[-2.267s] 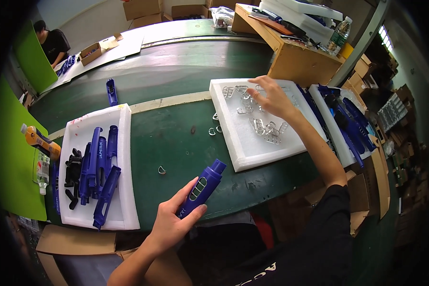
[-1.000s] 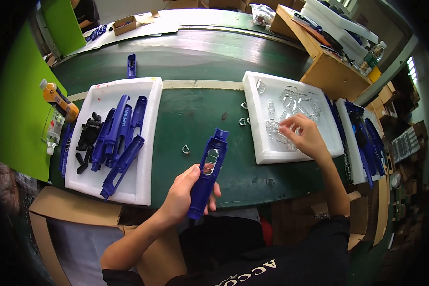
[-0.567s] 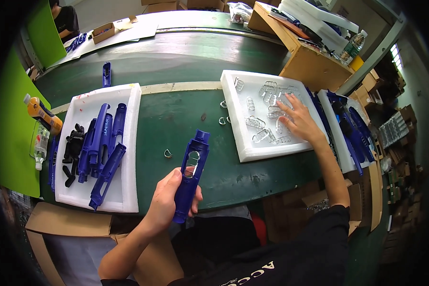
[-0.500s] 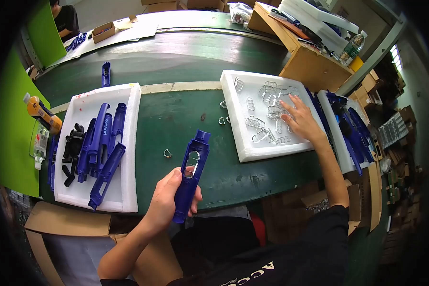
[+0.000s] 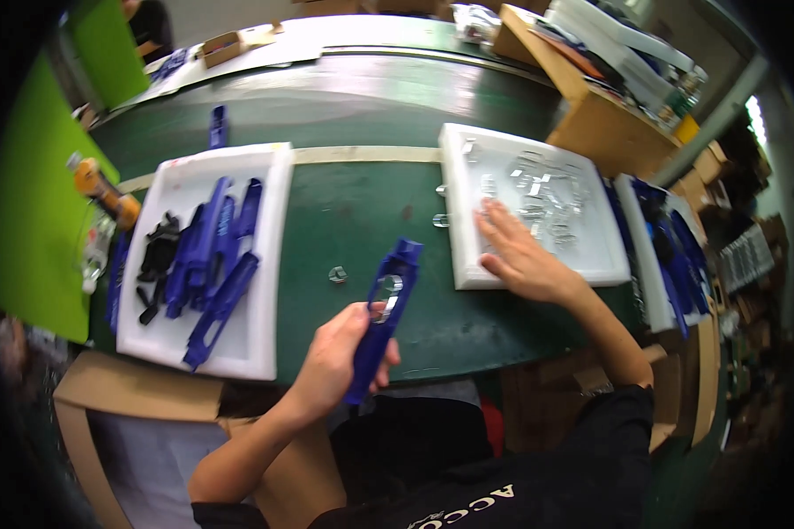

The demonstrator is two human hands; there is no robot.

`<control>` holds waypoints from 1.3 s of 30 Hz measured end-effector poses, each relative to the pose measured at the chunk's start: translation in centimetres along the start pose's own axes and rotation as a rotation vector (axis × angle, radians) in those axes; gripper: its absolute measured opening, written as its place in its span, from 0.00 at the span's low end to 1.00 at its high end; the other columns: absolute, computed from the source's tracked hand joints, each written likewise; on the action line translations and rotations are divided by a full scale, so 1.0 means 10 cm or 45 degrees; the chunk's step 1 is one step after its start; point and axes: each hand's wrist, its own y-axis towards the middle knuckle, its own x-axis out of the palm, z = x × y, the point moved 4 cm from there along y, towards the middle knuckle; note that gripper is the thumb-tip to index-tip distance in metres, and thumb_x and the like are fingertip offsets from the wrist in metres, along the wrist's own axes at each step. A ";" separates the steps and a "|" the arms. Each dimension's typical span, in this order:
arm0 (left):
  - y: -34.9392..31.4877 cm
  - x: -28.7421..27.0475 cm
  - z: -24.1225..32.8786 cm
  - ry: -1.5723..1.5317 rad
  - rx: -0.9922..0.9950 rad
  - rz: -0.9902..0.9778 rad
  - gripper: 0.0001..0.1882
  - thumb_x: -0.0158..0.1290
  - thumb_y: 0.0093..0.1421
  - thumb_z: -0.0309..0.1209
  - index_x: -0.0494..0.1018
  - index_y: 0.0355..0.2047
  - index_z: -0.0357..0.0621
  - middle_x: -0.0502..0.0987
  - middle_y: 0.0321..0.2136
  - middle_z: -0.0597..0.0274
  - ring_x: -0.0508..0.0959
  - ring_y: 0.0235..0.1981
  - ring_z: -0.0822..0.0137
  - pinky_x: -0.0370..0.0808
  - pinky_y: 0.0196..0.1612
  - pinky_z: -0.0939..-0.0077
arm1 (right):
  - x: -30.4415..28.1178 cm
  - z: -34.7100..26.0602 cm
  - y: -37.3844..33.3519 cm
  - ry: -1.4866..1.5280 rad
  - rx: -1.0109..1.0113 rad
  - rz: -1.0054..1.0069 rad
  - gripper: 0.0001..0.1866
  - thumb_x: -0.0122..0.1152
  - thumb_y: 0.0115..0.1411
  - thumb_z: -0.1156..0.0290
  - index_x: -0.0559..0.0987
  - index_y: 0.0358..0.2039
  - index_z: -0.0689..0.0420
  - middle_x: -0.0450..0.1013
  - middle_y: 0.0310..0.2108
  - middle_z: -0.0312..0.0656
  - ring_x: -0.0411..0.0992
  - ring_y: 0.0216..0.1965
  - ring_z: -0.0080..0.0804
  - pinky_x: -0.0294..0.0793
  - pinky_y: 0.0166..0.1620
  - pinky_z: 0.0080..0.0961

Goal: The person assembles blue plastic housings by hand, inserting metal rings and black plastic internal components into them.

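Observation:
My left hand (image 5: 331, 357) is closed around a long blue plastic housing (image 5: 375, 348), held tilted over the near edge of the table. An oval opening in the housing has a clear plastic insert (image 5: 388, 291) in it. My right hand (image 5: 529, 264) is over the near left part of a white foam tray (image 5: 604, 264), its fingers stretched out. Several clear plastic pieces (image 5: 538, 181) lie scattered in that tray. At the left, another white foam tray (image 5: 260, 344) bears several blue housings (image 5: 207, 247) and black parts (image 5: 159, 251).
A small clear piece (image 5: 338, 275) lies on the green table (image 5: 344, 212) between the trays. More blue parts (image 5: 670, 256) fill a tray at the far right. A wooden shelf (image 5: 604, 123) stands behind. Bottles (image 5: 106, 189) line the left edge. A person (image 5: 150, 26) sits at the far left.
My right hand has moved left and nearer across the foam tray, away from the right-hand pieces. My left hand still grips the blue housing. The whole view has shifted slightly.

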 end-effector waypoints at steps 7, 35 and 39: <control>-0.01 -0.02 0.09 -0.007 0.095 -0.033 0.26 0.34 0.75 0.49 0.65 0.55 0.38 0.77 0.28 0.60 0.75 0.21 0.74 0.73 0.23 0.80 | -0.12 0.01 -0.02 -0.241 0.067 0.179 0.39 0.44 0.70 0.44 0.55 0.72 0.58 0.45 0.73 0.59 0.40 0.75 0.57 0.38 0.73 0.49; 0.14 -0.15 -0.04 0.144 0.124 0.148 0.13 0.42 0.71 0.33 0.67 0.46 0.35 0.76 0.24 0.61 0.76 0.17 0.73 0.73 0.19 0.77 | 0.32 -3.15 2.85 0.092 -0.728 0.231 0.14 0.63 0.57 0.63 0.83 0.37 0.61 0.80 0.32 0.52 0.79 0.37 0.49 0.78 0.43 0.42; 0.18 -0.20 -0.13 0.230 0.131 0.226 0.13 0.41 0.69 0.31 0.70 0.39 0.32 0.77 0.22 0.58 0.78 0.16 0.71 0.74 0.17 0.75 | 0.90 -3.39 3.25 -0.259 -0.549 0.125 0.10 0.62 0.53 0.69 0.86 0.34 0.56 0.81 0.39 0.49 0.79 0.44 0.46 0.78 0.47 0.36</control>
